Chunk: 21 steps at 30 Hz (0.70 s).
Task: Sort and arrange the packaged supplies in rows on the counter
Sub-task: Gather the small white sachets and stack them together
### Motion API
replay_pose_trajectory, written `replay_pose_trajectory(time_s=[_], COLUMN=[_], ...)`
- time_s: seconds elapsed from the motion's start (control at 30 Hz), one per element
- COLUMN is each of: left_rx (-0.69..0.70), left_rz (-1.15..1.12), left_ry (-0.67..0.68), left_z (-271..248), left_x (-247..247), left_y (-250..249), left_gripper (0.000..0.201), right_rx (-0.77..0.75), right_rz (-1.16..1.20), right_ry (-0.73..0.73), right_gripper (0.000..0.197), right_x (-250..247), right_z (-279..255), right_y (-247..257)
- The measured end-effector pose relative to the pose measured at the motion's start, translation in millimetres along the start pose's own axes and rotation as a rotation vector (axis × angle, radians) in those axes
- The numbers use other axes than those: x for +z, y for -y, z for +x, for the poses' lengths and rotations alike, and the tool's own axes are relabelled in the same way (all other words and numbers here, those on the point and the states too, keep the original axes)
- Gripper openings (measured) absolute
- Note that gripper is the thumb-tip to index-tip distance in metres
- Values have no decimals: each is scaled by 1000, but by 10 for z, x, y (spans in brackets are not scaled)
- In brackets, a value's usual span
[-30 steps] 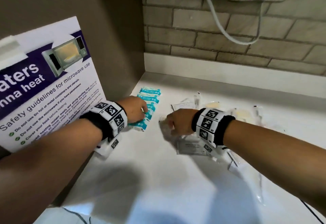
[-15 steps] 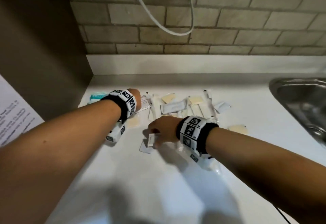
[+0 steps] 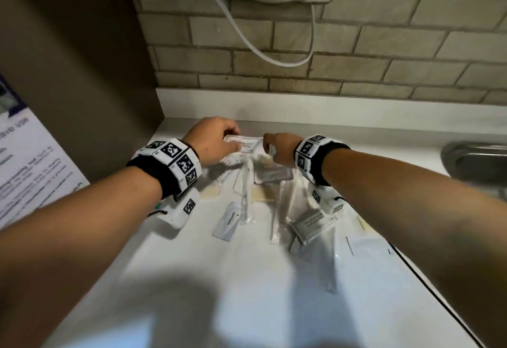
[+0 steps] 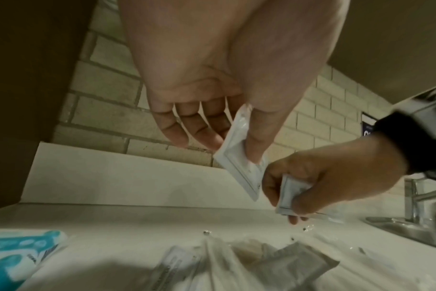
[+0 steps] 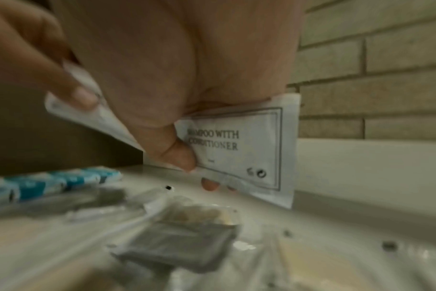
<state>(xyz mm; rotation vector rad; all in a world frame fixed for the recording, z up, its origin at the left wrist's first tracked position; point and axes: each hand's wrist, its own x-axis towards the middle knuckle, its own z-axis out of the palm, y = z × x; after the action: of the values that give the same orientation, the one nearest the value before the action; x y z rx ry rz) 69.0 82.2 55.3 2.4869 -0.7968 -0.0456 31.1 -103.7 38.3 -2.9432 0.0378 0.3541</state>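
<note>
My left hand (image 3: pixel 233 139) pinches a white sachet (image 4: pixel 239 157) between thumb and fingers, above the back of the counter (image 3: pixel 247 279). Right beside it, my right hand (image 3: pixel 267 144) grips another white sachet (image 5: pixel 249 149) printed "shampoo with conditioner". The two hands nearly touch. Below them lies a loose pile: a toothpaste sachet (image 3: pixel 229 223), another printed sachet (image 3: pixel 312 223), clear-wrapped toothbrushes (image 3: pixel 247 194) and a grey packet (image 5: pixel 177 248). Blue-and-white packs (image 4: pixel 15 250) lie in a row at the far left.
A steel sink (image 3: pixel 477 161) with a tap (image 4: pixel 413 198) is at the right. A brown panel (image 3: pixel 82 73) with a microwave poster (image 3: pixel 27 172) walls the left side. A white cable (image 3: pixel 247 40) hangs on the brick wall behind.
Both hands have left the pile and risen toward the back of the counter, coming together. Each now holds a white sachet. The head view has swung.
</note>
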Motion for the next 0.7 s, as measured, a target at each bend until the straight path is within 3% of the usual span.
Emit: replay_pose_trajectory(time_s=[0.1, 0.17, 0.27, 0.33, 0.5, 0.63, 0.7], left_rx=[35, 26, -57, -134, -300, -416, -445], left_rz=[-18, -18, -63, -113, -324, -309, -326], left_ry=[-7, -26, -47, -45, -59, -10, 27], left_z=[-174, -250, -359, -410, -505, -553, -572], left_x=[-50, -52, -67, -83, -102, -27, 43], left_y=[-84, -100, -106, -82, 37, 88, 69], left_gripper=[8, 13, 16, 16, 22, 30, 28], right_rx=[-39, -43, -34, -26, -28, -58, -68], right_rz=[-171, -230, -276, -313, -233, -36, 56], right_ry=[33, 94, 196, 193, 110, 40, 40], right_gripper=[37, 52, 79, 84, 47, 19, 16], right_x=[66, 174, 301, 400, 302, 33, -64], right_z=[49, 75, 177, 299, 188, 10, -67], right_y=[-64, -62, -68, -135, -77, -64, -90])
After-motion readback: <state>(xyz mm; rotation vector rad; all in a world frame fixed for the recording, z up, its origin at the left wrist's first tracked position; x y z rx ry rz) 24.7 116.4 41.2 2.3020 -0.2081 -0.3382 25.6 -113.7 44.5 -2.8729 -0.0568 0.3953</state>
